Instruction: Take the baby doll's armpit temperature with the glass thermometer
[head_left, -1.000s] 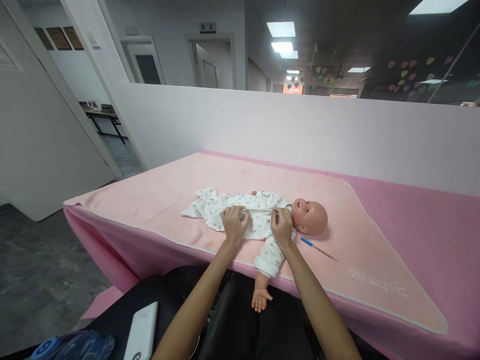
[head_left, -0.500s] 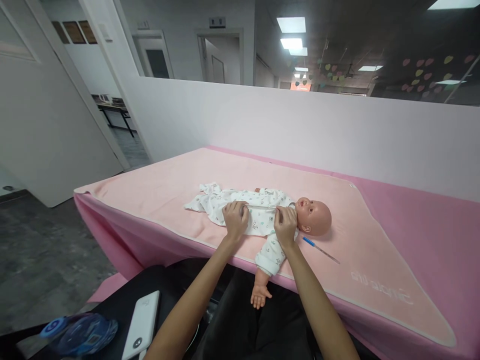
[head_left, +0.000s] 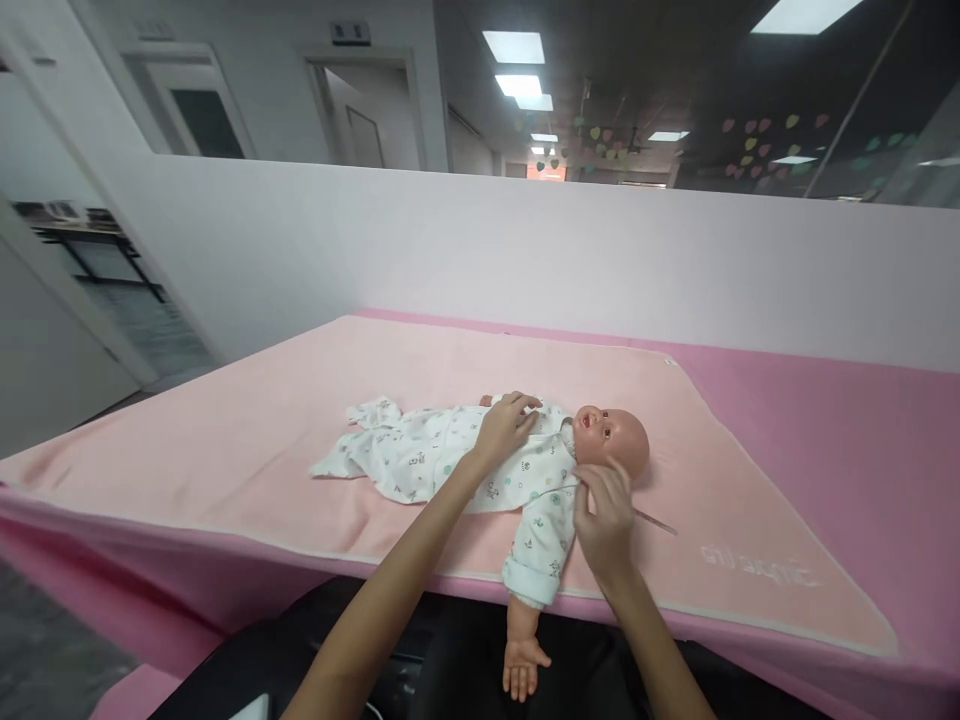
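A baby doll (head_left: pixel 626 440) lies on its back on a peach blanket (head_left: pixel 292 400), head to the right. It wears a white printed baby outfit (head_left: pixel 420 455). My left hand (head_left: pixel 506 425) rests over the doll's chest, fingers extended and slightly bent. Beside the doll's neck, my right hand (head_left: pixel 606 510) has its thumb and fingertips pinched together at the outfit's shoulder edge; what lies between them is too small to make out. The doll's near arm (head_left: pixel 523 640) hangs over the table edge.
A thin stick (head_left: pixel 655 521) lies on the blanket, partly hidden by my right hand. Pink cloth (head_left: pixel 840 440) covers the table under the blanket. A white partition (head_left: pixel 525 250) stands behind. Part of a white device (head_left: pixel 253 708) shows at the bottom.
The taut pale strip between my hands at the chest no longer shows. My right hand has moved to the doll's neck, covering the stick's blue end. The view has turned right.
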